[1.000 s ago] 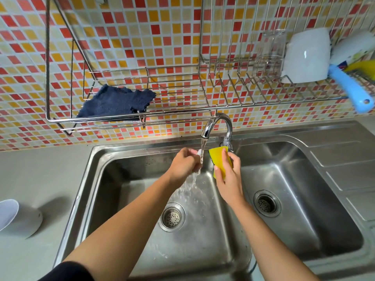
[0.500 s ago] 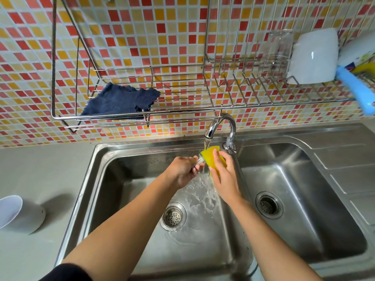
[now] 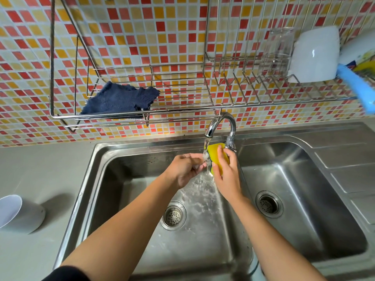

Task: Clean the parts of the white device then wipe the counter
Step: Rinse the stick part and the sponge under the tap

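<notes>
Over the left sink basin (image 3: 121, 179), my left hand (image 3: 185, 169) is closed around a small pale part, mostly hidden in my fingers, held in the water running from the tap (image 3: 221, 124). My right hand (image 3: 226, 175) grips a yellow sponge (image 3: 216, 157) just right of the stream, close to the small part. A white device body (image 3: 18, 213) lies on its side on the grey counter (image 3: 40, 169) at the far left.
A wire rack (image 3: 182, 110) hangs on the tiled wall above the sink, holding a dark blue cloth (image 3: 119, 101), a glass (image 3: 277, 50), a white bowl (image 3: 315, 55) and a blue-handled tool (image 3: 357, 86). The right basin (image 3: 304, 199) has a drain.
The sponge moved into the water stream beside the small part, then shifted slightly right again. Both hands stay under the tap; the view has drifted a little.
</notes>
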